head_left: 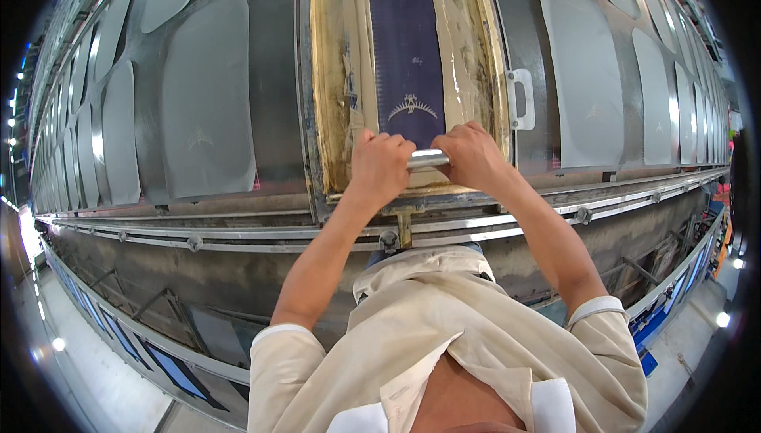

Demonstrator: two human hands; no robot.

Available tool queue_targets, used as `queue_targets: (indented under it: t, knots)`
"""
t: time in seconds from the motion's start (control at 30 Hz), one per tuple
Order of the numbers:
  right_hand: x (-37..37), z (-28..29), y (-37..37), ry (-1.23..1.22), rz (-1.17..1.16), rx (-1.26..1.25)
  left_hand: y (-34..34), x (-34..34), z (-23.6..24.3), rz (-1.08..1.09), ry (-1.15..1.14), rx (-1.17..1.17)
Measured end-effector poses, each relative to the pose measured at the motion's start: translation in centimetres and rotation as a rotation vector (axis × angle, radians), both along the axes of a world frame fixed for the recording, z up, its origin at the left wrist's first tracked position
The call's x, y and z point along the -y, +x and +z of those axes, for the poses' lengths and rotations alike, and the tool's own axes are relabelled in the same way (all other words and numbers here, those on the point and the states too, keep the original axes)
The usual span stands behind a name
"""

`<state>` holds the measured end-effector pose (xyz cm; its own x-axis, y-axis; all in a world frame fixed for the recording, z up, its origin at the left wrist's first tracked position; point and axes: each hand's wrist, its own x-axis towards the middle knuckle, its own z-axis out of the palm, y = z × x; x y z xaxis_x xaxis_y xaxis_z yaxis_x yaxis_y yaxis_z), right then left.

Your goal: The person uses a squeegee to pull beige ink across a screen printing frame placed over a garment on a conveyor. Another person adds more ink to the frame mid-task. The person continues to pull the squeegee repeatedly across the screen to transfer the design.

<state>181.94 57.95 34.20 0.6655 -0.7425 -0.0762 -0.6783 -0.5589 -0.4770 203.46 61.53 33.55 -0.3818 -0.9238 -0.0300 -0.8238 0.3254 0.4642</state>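
Both my hands grip a metal squeegee (429, 159) near the close end of a printing screen. My left hand (380, 165) is wrapped round its left part, and my right hand (476, 157) round its right part. Between the fists a short silvery stretch of it shows; its lower edge is hidden. The screen frame (315, 108) is smeared yellowish and brown. Inside lies a dark purple mesh strip (403, 44) with a pale crest-like design. Thick beige ink (461, 76) lines both sides of the strip.
Grey rounded fabric pieces (208, 108) lie on the long metal table left of the frame, and more pieces (583, 76) on its right. A white handle (521, 100) sticks out from the frame's right side. A metal rail (507, 225) runs along the table's near edge.
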Motion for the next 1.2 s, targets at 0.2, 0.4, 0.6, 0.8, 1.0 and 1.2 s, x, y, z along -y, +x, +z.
queue_targets:
  t: [0.2, 0.4, 0.6, 0.8, 1.0, 1.2]
  knots:
    - [18.2, -1.1, 1.1, -0.068, -0.071, -0.051, 1.1, 18.8, 0.4, -0.003, -0.087, 0.077]
    - [38.5, -1.3, 3.1, -0.094, -0.095, -0.215, 2.3, 39.1, -0.2, 0.009, -0.123, 0.196]
    - [43.6, -2.3, 3.6, -0.01, -0.09, -0.069, 3.0, 44.6, -1.7, 0.012, -0.048, 0.136]
    - [38.9, -2.4, 3.6, -0.023, -0.117, -0.059, 2.9, 39.6, -1.6, 0.006, -0.139, 0.128]
    - [23.1, -2.8, 1.8, -0.024, -0.098, -0.109, 1.1, 23.3, -0.8, 0.04, -0.044, 0.038]
    - [2.1, -2.2, -0.4, 0.079, -0.019, -0.172, -0.4, 2.4, -1.9, -0.015, -0.146, 0.011]
